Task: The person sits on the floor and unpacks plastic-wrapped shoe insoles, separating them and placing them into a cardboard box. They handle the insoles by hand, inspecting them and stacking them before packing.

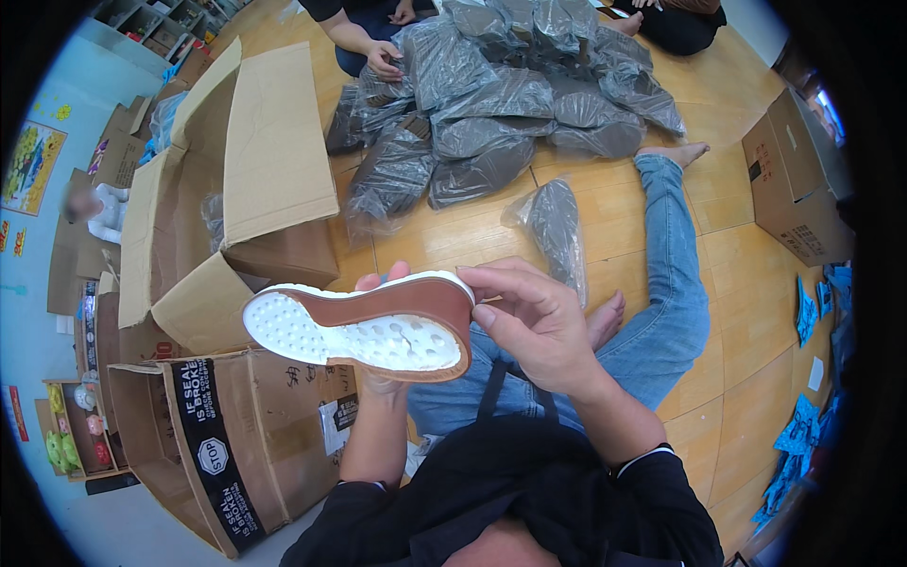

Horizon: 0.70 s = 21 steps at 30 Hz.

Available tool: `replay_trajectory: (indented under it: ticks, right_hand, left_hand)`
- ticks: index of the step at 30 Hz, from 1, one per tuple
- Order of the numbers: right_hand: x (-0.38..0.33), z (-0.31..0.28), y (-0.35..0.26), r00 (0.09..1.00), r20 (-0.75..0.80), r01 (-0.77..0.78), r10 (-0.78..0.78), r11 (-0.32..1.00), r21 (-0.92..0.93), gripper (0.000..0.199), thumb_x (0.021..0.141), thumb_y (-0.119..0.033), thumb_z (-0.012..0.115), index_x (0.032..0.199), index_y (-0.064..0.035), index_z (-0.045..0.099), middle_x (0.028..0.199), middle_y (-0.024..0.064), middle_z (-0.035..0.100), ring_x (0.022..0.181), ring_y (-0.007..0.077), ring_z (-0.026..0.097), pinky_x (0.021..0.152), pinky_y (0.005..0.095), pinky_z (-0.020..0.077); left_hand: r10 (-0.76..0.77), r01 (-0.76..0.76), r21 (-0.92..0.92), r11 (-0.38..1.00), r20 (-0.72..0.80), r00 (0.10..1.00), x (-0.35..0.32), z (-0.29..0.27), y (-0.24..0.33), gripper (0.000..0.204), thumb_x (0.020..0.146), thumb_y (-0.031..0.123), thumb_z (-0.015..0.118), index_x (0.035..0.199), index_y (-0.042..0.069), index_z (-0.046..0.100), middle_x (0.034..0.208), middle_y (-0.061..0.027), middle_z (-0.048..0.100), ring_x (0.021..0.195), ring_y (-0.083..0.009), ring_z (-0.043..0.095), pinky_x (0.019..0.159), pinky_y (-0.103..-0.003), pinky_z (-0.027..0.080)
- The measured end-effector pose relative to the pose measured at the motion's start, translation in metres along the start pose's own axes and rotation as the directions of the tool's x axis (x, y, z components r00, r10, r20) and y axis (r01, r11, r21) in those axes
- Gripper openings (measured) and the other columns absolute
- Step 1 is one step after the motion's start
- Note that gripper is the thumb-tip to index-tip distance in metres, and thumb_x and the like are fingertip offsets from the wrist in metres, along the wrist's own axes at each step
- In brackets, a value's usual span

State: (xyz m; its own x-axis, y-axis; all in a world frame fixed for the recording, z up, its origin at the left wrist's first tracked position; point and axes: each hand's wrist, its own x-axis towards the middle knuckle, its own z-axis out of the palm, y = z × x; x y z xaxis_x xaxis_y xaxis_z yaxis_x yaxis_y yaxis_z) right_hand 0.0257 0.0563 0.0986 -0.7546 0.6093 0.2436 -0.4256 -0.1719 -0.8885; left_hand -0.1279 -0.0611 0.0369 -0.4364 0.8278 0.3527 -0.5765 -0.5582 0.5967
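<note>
A brown and white shoe sole (378,308) lies across my two hands above my lap, its dimpled white inner side facing up. My left hand (401,271) supports it from underneath; its fingertips show past the far edge, and the sole hides the palm. At the thick heel end, my right hand (529,326) pinches the rim between thumb and fingers. Beyond my hands, a dark sole in a clear plastic bag (555,227) rests on the wooden floor, apart from a large heap of similar bagged soles (487,146).
Open cardboard boxes (283,142) stand to the left, one taped box (293,406) close by my left arm. Another carton (794,180) is at the right, with blue packets (798,430) nearer. A co-worker's hand (385,62) touches the heap; another person sits far right.
</note>
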Motion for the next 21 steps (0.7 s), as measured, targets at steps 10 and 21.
replay_trajectory:
  ticks: [10, 21]
  right_hand:
    - [-0.0013, 0.0001, 0.0005, 1.000, -0.006, -0.013, 0.013, 1.000, -0.006, 0.035, 0.088, 0.005, 0.058, 0.123, 0.0023, 0.059, 0.113, 0.0102, 0.055, 0.104, 0.0149, 0.057, 0.088, 0.0272, 0.0527]
    - [-0.0031, -0.0002, -0.0008, 0.999, 0.005, -0.046, 0.046, 0.998, 0.042, 0.040, 0.087, 0.007, 0.057, 0.127, 0.0045, 0.054, 0.117, 0.0110, 0.053, 0.108, 0.0172, 0.055, 0.092, 0.0300, 0.0480]
  left_hand:
    - [-0.023, 0.023, -0.097, 0.995, 0.007, 1.000, -0.0003, 0.0008, -0.0039, 0.053, 0.092, 0.029, 0.060, 0.141, 0.021, 0.040, 0.148, -0.0063, 0.037, 0.130, -0.0317, 0.044, 0.101, -0.052, 0.046]
    - [-0.004, 0.003, 0.046, 0.999, 0.017, 1.000, 0.0024, 0.0060, -0.0065, 0.068, 0.086, 0.029, 0.069, 0.144, 0.022, 0.035, 0.150, -0.0060, 0.034, 0.133, -0.0283, 0.041, 0.103, -0.048, 0.045]
